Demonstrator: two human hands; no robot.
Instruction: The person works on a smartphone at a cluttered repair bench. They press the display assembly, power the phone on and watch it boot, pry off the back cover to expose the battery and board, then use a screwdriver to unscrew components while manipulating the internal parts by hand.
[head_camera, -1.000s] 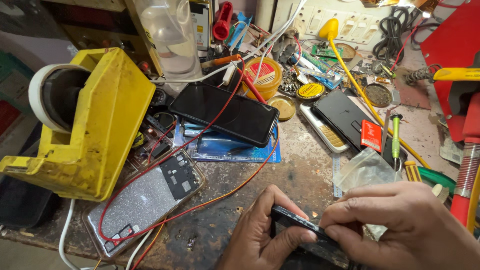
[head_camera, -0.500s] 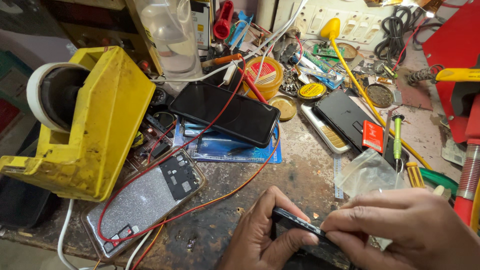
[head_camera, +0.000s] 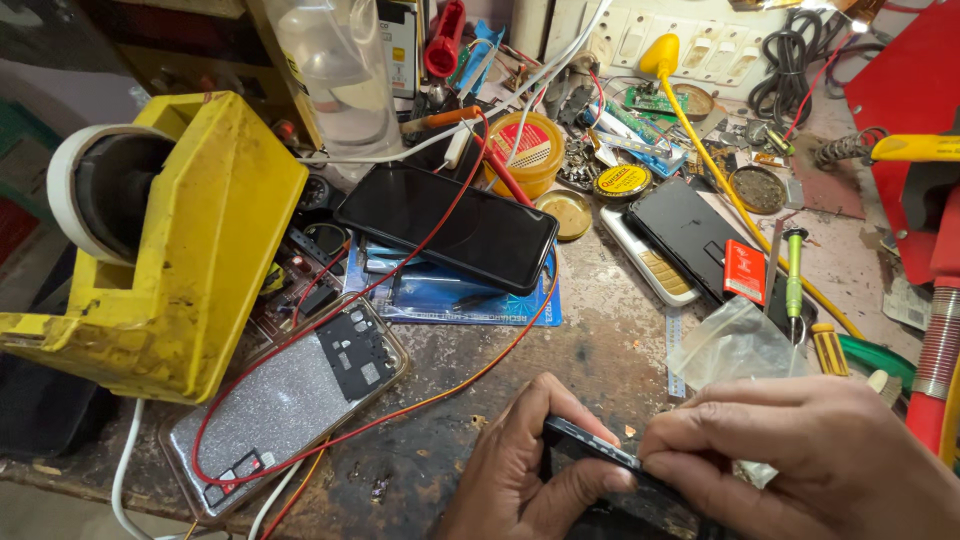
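Observation:
At the bottom of the head view, my left hand grips the near end of a small black phone held on edge. My right hand pinches the same phone's upper edge with thumb and fingertips from the right. Most of the phone is hidden under both hands. A black smartphone lies screen-up on a blue mat farther back. A silver glittery phone back cover lies to the left, crossed by red and orange wires.
A big yellow tape dispenser fills the left side. A green-handled screwdriver, a clear plastic bag, a dark phone with a red battery, tins and small parts crowd the back. A red stand rises at the right.
Both hands stay on the small black phone with only slight finger shifts; my right hand has slid a little left along its edge.

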